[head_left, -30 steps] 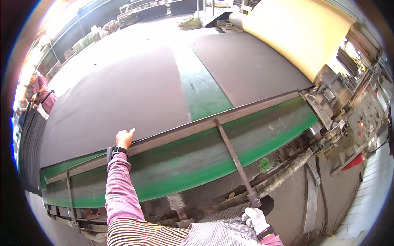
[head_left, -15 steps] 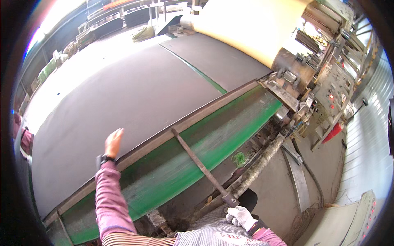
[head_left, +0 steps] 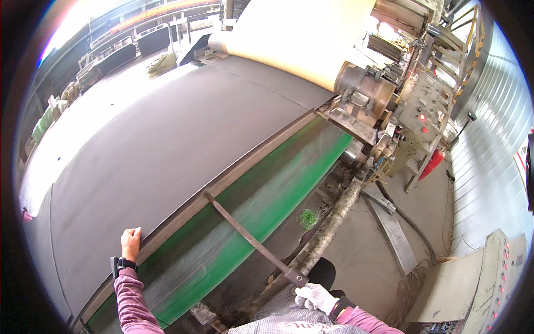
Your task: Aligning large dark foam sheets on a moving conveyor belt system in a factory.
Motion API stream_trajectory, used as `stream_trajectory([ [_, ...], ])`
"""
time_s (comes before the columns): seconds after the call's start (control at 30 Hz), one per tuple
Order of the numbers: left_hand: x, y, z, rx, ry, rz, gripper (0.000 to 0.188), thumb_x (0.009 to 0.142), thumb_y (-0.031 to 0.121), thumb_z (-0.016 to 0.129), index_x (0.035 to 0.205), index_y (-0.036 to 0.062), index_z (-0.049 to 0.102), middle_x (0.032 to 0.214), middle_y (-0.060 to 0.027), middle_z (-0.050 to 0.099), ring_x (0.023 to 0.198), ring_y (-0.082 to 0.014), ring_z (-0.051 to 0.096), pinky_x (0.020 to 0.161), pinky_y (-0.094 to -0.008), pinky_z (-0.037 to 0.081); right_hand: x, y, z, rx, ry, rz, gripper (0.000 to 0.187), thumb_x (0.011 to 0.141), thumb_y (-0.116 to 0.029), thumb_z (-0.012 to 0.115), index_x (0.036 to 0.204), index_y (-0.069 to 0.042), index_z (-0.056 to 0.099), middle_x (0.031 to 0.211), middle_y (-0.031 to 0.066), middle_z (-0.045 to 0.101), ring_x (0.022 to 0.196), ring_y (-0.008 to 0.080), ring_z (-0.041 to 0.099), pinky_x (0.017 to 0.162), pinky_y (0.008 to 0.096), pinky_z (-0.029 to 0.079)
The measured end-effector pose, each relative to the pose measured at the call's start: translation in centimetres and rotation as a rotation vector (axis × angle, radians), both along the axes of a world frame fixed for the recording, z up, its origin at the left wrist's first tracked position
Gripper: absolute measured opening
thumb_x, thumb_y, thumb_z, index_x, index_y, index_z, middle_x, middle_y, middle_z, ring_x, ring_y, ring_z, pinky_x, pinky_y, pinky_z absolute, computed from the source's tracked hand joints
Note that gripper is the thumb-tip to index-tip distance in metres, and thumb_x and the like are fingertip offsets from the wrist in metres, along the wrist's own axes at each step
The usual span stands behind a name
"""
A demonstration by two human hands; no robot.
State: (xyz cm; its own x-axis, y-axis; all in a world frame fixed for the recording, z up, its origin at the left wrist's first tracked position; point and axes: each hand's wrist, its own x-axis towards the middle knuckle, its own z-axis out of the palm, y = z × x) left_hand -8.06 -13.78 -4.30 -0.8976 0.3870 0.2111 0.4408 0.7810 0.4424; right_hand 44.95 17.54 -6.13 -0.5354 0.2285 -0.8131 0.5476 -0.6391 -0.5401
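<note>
My left hand (head_left: 130, 243) is bare, with fingers curled, at the near edge of a wide dark sheet (head_left: 150, 150). Whether it pinches that edge is hidden. A thin seam crosses the sheet towards its far right end. Below the edge runs a metal rail (head_left: 233, 175) over a smooth green belt (head_left: 253, 195). From the rail a metal bar (head_left: 247, 235) slants down to an end block close to my body. Beside that block my right hand (head_left: 315, 298), in a pale glove, is closed. Its palm side is out of sight.
Beyond the sheet hangs a broad yellow web (head_left: 297, 39) over a roller (head_left: 361, 89). A control panel (head_left: 425, 106) with red lights stands at right. Green strands (head_left: 307, 219) and a long pipe (head_left: 334, 222) lie below the belt; a grey cabinet (head_left: 450, 284) stands near right.
The green gap across the dark sheet has closed to a thin seam, and another seam now shows at far left. My left hand has gone from outstretched to curled. The view has shifted.
</note>
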Motion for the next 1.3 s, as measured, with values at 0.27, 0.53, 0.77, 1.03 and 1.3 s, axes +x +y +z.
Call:
stream_trajectory([
  [0.27, 4.0, 15.8, 2.2, -0.149, 0.098, -0.185, 0.051, 0.083, 0.049, 0.058, 0.076, -0.0003, 0.068, 0.084, -0.0208, 0.061, 0.09, -0.0359, 0.056, 0.082, -0.0437, 0.045, 0.0, 0.2, 0.2, 0.032, -0.022, 0.03, 0.02, 0.088, -0.027, 0.062, 0.09, -0.008, 0.06, 0.07, 0.002, 0.064, 0.042, 0.0051, 0.048, 0.037, 0.0196, 0.035],
  [0.53, 3.3, 27.8, 3.0, -0.075, -0.223, -0.273, 0.058, 0.088, 0.054, 0.048, 0.093, -0.0002, 0.07, 0.096, -0.0237, 0.066, 0.107, -0.036, 0.057, 0.093, -0.0381, 0.044, -0.1, 0.0, -0.3, 0.024, -0.018, 0.028, 0.019, 0.089, -0.027, 0.062, 0.093, -0.009, 0.059, 0.072, 0.0031, 0.064, 0.044, 0.005, 0.047, 0.038, 0.0188, 0.034],
  [0.77, 0.7, 16.4, 0.1, -0.311, 0.082, -0.648, 0.043, 0.093, 0.014, 0.04, 0.137, 0.0137, 0.041, 0.134, -0.0261, 0.046, 0.126, -0.0425, 0.041, 0.107, -0.044, 0.034, 0.5, -0.5, -0.2, 0.096, -0.023, 0.037, 0.023, 0.089, -0.027, 0.061, 0.1, -0.007, 0.062, 0.076, 0.0023, 0.065, 0.05, 0.0065, 0.049, 0.043, 0.0213, 0.039],
  [1.03, 0.7, -6.9, -0.8, -0.535, 0.126, -0.269, 0.036, 0.091, 0.014, 0.045, 0.127, 0.0102, 0.049, 0.101, -0.0218, 0.058, 0.098, -0.0382, 0.058, 0.083, -0.0452, 0.049, -0.1, -1.1, 0.4, 0.119, -0.012, 0.101, 0.022, 0.089, -0.023, 0.06, 0.101, -0.005, 0.061, 0.078, 0.0048, 0.066, 0.049, 0.0065, 0.049, 0.042, 0.021, 0.037],
  [1.3, 4.8, 9.3, 2.0, -0.558, 0.028, -0.023, 0.071, 0.09, 0.062, 0.037, 0.097, -0.0029, 0.066, 0.104, -0.0234, 0.063, 0.093, -0.0364, 0.061, 0.083, -0.0457, 0.047, -0.5, -1.4, 0.0, 0.148, -0.065, 0.088, 0.018, 0.087, -0.023, 0.062, 0.09, -0.006, 0.06, 0.072, 0.0048, 0.064, 0.047, 0.0065, 0.047, 0.042, 0.0218, 0.038],
])
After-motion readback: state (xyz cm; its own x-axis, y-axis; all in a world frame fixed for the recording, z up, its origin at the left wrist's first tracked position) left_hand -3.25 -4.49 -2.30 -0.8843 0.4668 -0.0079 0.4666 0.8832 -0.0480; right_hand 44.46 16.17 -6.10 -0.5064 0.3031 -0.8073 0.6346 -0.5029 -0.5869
